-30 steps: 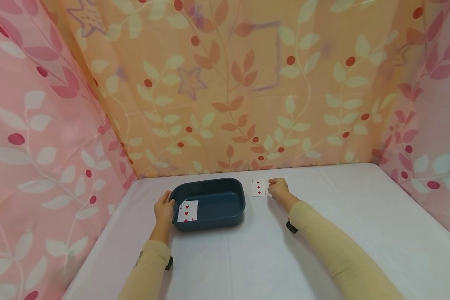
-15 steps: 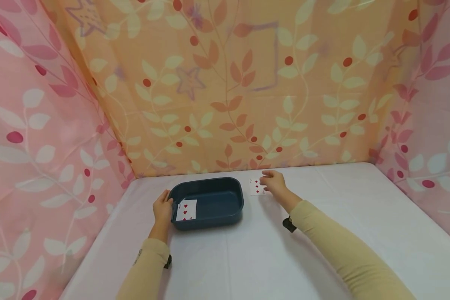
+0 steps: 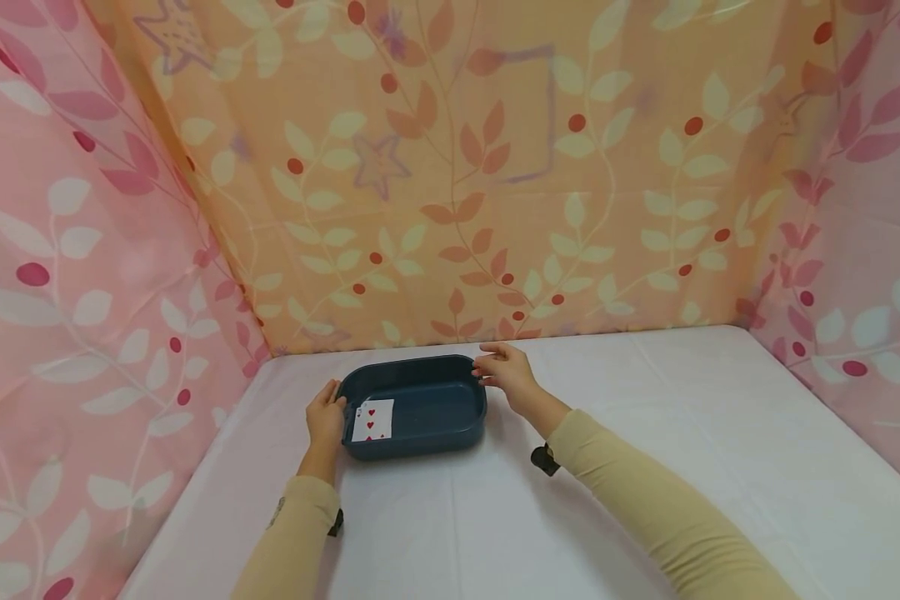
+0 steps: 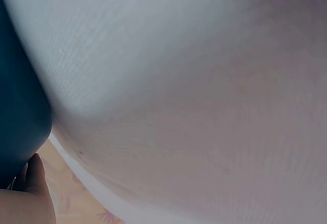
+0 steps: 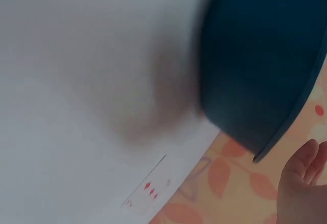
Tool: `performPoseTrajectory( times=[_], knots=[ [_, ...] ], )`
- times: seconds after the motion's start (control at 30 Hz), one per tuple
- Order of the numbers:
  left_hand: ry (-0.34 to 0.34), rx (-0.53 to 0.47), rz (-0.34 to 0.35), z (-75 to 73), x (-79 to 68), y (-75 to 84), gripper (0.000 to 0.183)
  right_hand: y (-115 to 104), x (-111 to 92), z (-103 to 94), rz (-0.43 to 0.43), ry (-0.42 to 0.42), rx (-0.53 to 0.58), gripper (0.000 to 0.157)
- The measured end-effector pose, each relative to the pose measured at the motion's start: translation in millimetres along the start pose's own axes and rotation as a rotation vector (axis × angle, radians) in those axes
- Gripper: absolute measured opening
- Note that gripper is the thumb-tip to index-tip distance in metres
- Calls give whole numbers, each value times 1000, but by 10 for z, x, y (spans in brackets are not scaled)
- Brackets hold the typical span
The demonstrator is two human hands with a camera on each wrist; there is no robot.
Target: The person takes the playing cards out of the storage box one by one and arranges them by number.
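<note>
While a dark blue tray is being borne near the far edge of the table, its left end is being gripped by the left hand and its far right corner is being partly hidden by the right hand, fingers apart. A hearts card is being held inside, at the near left; a diamonds card is being borne outside, near the same edge.

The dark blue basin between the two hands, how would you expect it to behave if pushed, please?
The dark blue basin would probably slide rather than tip, being wide and low. Its evenly curved sides suggest stiffness. Nothing visible pins the heart card inside, so it might shift.
</note>
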State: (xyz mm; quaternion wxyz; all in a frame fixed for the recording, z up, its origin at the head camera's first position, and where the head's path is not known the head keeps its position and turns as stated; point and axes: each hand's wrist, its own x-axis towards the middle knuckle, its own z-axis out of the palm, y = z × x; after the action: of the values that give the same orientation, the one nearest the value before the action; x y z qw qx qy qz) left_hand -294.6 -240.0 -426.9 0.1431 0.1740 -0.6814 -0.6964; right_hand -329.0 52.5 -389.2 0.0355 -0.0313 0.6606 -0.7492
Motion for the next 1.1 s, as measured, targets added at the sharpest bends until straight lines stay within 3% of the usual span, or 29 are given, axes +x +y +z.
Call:
performPoseTrajectory(
  times=[0.3,0.6,0.83,1.1],
  knots=[
    [-9,2,4,-21,21,-8,51,127,-43,389,-6,-160,86,42],
    [-10,17,19,-24,36,-23,51,359,-79,702,28,-239,22,46],
    [-7,12,3,-18,43,-40,51,438,-30,818,100,-331,-133,55],
    [16,-31,13,12,32,-62,51,526,31,984,54,-487,-508,68]
  ],
)
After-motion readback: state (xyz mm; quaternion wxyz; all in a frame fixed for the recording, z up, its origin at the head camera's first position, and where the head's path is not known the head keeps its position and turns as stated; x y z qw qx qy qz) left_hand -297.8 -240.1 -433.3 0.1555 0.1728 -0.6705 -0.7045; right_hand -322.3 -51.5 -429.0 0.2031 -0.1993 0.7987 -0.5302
